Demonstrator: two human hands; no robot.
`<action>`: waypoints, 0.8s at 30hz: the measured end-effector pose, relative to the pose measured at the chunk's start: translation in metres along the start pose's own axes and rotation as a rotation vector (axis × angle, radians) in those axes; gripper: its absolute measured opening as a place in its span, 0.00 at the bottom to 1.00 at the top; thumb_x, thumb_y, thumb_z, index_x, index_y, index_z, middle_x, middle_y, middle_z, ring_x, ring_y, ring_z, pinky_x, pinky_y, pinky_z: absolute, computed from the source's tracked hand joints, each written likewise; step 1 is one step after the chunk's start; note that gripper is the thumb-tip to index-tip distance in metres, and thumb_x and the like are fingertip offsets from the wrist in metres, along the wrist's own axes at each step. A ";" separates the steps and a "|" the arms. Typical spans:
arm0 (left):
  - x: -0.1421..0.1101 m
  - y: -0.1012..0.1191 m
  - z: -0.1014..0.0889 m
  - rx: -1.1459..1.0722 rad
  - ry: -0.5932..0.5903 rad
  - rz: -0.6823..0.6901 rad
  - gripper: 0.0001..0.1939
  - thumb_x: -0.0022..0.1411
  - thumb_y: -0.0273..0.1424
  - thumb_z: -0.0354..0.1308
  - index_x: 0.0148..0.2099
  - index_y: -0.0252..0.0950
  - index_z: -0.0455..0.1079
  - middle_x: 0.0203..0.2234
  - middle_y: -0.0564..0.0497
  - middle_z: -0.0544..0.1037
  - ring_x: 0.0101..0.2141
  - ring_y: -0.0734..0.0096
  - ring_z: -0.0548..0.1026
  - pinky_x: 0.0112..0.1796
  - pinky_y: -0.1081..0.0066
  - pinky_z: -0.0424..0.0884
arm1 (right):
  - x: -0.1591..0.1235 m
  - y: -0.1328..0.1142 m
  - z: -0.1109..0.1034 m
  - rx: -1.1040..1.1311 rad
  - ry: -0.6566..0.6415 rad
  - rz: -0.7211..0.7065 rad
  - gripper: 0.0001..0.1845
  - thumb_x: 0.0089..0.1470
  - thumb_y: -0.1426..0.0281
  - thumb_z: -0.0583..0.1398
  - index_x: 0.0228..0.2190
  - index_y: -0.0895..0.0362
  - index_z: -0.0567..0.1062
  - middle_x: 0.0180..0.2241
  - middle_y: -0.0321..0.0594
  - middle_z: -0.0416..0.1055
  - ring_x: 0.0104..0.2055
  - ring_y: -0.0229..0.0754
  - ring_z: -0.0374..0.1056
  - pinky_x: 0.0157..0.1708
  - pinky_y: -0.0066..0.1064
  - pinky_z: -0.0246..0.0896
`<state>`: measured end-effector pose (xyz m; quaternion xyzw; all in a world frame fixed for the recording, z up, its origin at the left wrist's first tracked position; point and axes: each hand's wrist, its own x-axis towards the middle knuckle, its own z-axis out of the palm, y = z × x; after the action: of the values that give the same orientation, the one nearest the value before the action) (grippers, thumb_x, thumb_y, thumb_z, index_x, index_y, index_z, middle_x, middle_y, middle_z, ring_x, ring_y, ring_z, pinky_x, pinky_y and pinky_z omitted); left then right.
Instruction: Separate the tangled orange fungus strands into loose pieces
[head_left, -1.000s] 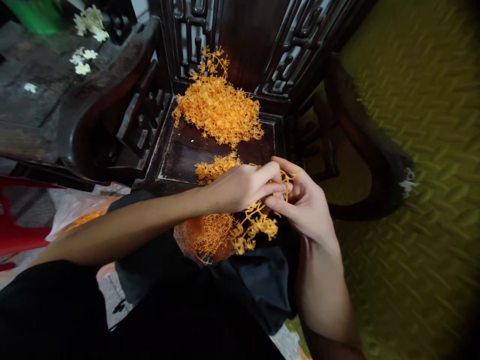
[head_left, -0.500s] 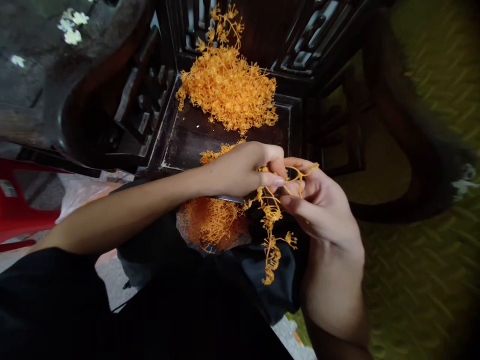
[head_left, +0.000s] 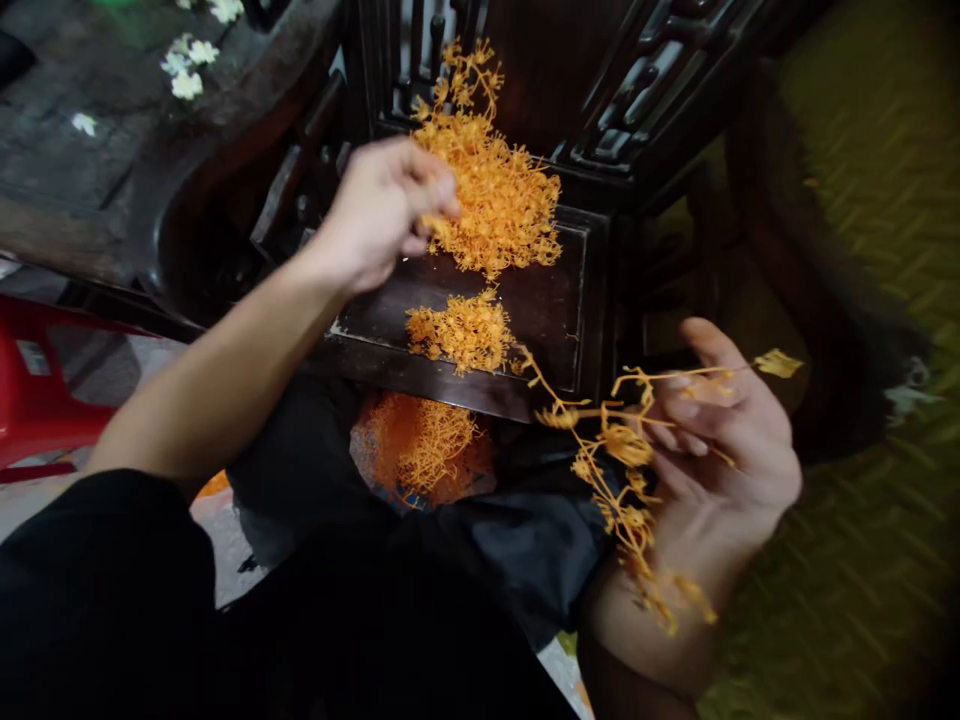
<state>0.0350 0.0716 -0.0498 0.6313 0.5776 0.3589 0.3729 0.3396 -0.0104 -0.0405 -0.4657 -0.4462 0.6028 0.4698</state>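
Note:
My right hand (head_left: pixel 724 440) holds an orange branching sprig (head_left: pixel 626 445) with small clustered tips, its strands dangling over the wrist. The index finger or thumb sticks out and the other fingers curl round the stems. Slightly blurred, my left hand (head_left: pixel 382 215) is closed in a pinch at the left edge of a large heap of orange sprigs (head_left: pixel 502 195). An orange bit shows at its fingertips; whether it is held or part of the heap I cannot tell. A smaller orange pile (head_left: pixel 461 332) lies nearer on the dark wooden chair seat (head_left: pixel 544 300).
Below the seat edge, between the black-clad legs, a bag or container holds thin orange stems (head_left: pixel 435 440). A dark carved table (head_left: pixel 82 190) at the left bears white flowers (head_left: pixel 187 65). A red plastic stool (head_left: pixel 45 380) stands at the far left.
My hands have moved apart. The left one has gone up and left to the large heap; the right one has moved right and down with the sprig, uncovering the smaller pile.

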 end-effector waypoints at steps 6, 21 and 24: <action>-0.011 -0.003 0.047 -0.195 -0.393 -0.016 0.09 0.68 0.28 0.56 0.48 0.34 0.72 0.31 0.45 0.79 0.24 0.76 0.72 0.25 0.71 0.66 | 0.014 0.011 0.018 -0.067 0.026 -0.026 0.33 0.43 0.69 0.72 0.53 0.50 0.74 0.17 0.23 0.56 0.17 0.31 0.48 0.17 0.27 0.42; -0.055 0.036 0.058 0.363 -0.169 0.261 0.29 0.60 0.57 0.62 0.26 0.34 0.72 0.19 0.53 0.70 0.23 0.72 0.67 0.29 0.68 0.61 | 0.019 0.031 0.040 -0.144 0.213 -0.223 0.31 0.52 0.64 0.70 0.57 0.48 0.70 0.24 0.27 0.63 0.21 0.32 0.53 0.19 0.26 0.48; -0.053 0.030 0.067 0.578 -0.139 0.391 0.29 0.63 0.56 0.60 0.38 0.31 0.77 0.29 0.43 0.79 0.29 0.65 0.74 0.32 0.67 0.64 | 0.018 0.035 0.047 -0.146 0.162 -0.222 0.31 0.54 0.65 0.69 0.57 0.48 0.70 0.23 0.27 0.62 0.21 0.33 0.53 0.19 0.27 0.47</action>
<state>0.1036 0.0135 -0.0557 0.8322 0.4968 0.2015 0.1415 0.2856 -0.0029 -0.0696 -0.4935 -0.4983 0.4737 0.5328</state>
